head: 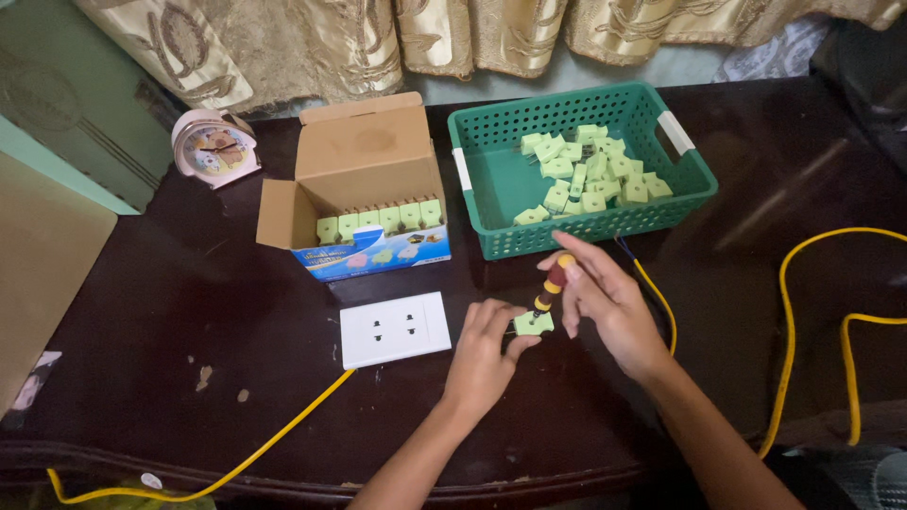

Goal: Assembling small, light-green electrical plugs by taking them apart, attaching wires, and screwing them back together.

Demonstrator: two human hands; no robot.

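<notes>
Currently a small green plug (pixel 533 323) sits pinched at the fingertips of the left hand (pixel 484 359), just above the dark table (pixel 236 321) and in front of the green basket (pixel 491 179). The right hand (pixel 605 302) is closed around a short screwdriver (pixel 551 281) with a red-and-yellow handle, held steeply, tip down on the plug's top face.

Risk, as I judge it — the driver tip sits close to the left fingertips; a slip off the screw would jab them or skid the plug away. The pinch is light and on the edges only, so turning force could spin the plug in the grip.

More green plugs (pixel 590 175) lie heaped in the basket; another row stands in the open cardboard box (pixel 364 151) to the left. A white socket plate (pixel 395 328) lies flat just left of the left hand, its yellow cable (pixel 274 439) trailing off the front edge. Further yellow cable loops at the right — a snag there could drag things across the table. A pink alarm clock (pixel 214 146) stands at the far left, well apart.
</notes>
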